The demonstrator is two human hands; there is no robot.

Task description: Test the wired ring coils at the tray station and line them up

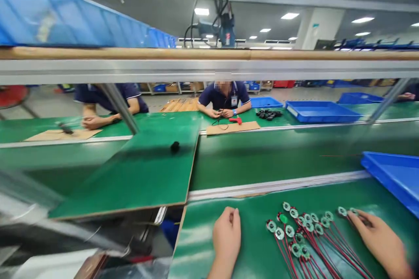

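My left hand [227, 235] rests on the green bench mat [209, 253] with its fingers curled shut, and nothing shows between them. To its right lies a tangled heap of small green-and-white rings with red and black leads [304, 235]. My right hand [376, 239] is at the heap's right end, its fingertips pinching one wired ring [352, 212] by its leads. The heap's lower ends run out of the picture.
A blue plastic tray [393, 178] sits at the right edge of the mat. A tilted green board [131, 170] with a small black part lies to the left. Across the line, two co-workers [225, 100] [108, 104] handle parts on cardboard sheets.
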